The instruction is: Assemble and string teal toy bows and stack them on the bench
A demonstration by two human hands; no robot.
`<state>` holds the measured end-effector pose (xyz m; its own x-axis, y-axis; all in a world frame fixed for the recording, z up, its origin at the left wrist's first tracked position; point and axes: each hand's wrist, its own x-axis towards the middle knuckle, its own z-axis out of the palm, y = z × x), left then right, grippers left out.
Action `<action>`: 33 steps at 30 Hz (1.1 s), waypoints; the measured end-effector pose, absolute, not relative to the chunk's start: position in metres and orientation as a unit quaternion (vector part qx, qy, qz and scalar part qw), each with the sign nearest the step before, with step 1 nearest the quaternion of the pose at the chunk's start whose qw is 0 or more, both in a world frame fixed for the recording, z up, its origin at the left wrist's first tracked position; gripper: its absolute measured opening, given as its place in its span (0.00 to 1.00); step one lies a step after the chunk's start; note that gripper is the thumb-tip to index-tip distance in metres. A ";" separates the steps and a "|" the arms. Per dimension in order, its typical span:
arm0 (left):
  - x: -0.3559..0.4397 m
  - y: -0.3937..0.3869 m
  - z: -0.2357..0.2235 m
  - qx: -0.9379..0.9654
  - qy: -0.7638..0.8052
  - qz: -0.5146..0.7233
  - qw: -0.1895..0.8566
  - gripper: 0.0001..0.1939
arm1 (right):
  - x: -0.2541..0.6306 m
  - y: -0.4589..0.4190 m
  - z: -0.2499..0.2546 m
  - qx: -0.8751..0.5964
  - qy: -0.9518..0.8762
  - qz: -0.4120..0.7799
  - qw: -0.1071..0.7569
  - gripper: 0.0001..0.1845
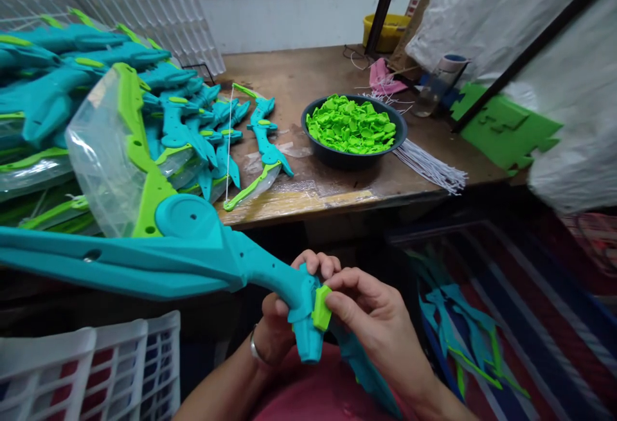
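A long teal toy bow (pixel 159 257) stretches from the left edge to my lap, with a green limb in clear wrap rising from it. My left hand (pixel 284 318), a ring on one finger, is closed round the bow's teal grip from behind. My right hand (pixel 376 318) pinches a small green plastic piece (pixel 321 308) against the side of that grip. A black bowl (pixel 354 154) on the wooden table (pixel 308 74) is heaped with the same small green pieces.
A pile of teal and green bows (pixel 96 99) covers the table's left side; one bow (pixel 263 144) lies apart. White strings (pixel 429 167) lie beside the bowl. A white basket (pixel 87 363) stands lower left. More bows (pixel 457 331) lie on striped floor sacking. Green foam (pixel 504 125), yellow tub (pixel 390 29).
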<state>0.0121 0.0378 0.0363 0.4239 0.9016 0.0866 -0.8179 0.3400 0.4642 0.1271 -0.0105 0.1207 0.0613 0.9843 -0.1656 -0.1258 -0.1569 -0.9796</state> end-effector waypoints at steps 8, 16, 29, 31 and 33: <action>0.008 0.032 0.043 0.221 0.066 0.530 0.816 0.34 | 0.123 -0.016 0.118 -0.536 -0.435 0.514 0.509 0.07; 0.007 0.031 0.052 0.206 0.058 0.521 0.827 0.33 | 0.133 -0.022 0.128 -0.514 -0.602 0.375 0.483 0.07; 0.008 0.036 0.049 0.187 0.092 0.531 0.822 0.31 | 0.132 -0.013 0.120 -0.513 -0.623 0.339 0.484 0.08; 0.009 0.036 0.050 0.185 0.106 0.548 0.809 0.31 | 0.135 -0.015 0.120 -0.498 -0.664 0.316 0.460 0.16; 0.010 0.037 0.049 0.193 0.119 0.559 0.798 0.31 | 0.137 -0.018 0.118 -0.485 -0.713 0.270 0.428 0.30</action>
